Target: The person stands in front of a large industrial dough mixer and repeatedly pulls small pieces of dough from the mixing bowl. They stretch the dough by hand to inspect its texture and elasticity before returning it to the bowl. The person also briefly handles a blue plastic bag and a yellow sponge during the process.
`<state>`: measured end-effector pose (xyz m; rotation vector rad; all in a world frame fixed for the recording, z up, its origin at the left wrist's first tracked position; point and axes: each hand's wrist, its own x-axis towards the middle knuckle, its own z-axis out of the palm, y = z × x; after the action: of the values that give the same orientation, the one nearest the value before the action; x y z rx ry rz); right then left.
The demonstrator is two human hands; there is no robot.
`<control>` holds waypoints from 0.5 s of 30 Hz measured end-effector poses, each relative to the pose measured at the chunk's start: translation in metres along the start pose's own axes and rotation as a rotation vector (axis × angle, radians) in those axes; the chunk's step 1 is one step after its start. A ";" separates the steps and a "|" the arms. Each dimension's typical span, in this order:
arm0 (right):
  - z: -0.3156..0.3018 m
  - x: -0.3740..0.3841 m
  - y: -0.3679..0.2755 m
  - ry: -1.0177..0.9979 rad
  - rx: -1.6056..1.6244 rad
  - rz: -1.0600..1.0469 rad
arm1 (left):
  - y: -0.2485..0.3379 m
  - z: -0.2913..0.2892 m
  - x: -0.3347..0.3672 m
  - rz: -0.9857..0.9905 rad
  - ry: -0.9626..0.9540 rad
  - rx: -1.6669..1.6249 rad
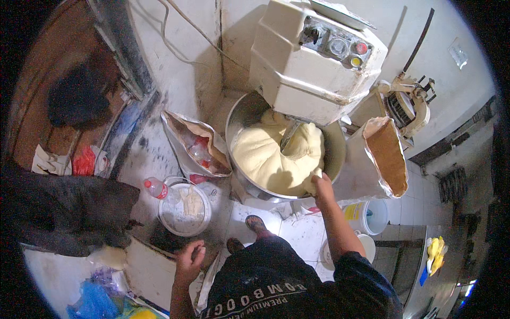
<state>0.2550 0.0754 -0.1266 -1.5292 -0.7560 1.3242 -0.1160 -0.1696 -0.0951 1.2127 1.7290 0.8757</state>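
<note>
A big mass of pale yellow dough (265, 159) fills much of the steel mixer bowl (232, 125), folded around the metal mixing arm (290, 135). At the bowl's near right rim, my right hand (322, 190) is closed on a piece of dough that appears joined to the mass. My left hand (189, 260) is lower down, near the white bucket (185, 227), away from the bowl. Its fingers are curled in, and whatever they hold, if anything, is too small to make out. The bucket has a cloth-like pale piece (192, 202) on it.
The mixer's cream housing (313, 69) overhangs the bowl. An open paper sack (366, 165) stands right of it; another sack (175, 133) with plastic waste stands left. A red-capped bottle (155, 187) is beside the bucket. More buckets (372, 217) sit near my right side.
</note>
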 end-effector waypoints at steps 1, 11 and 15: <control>-0.001 -0.019 -0.005 -0.063 -0.045 -0.001 | 0.008 0.004 0.003 0.039 -0.009 -0.003; 0.109 -0.153 -0.038 -0.995 0.136 0.183 | 0.089 0.047 0.049 0.351 0.161 0.029; 0.144 -0.173 -0.038 -1.179 0.100 0.143 | 0.102 0.049 0.049 0.309 0.329 -0.052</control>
<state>0.0816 -0.0292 -0.0202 -0.5978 -1.2494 2.3349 -0.0422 -0.0889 -0.0369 1.3827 1.7834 1.3587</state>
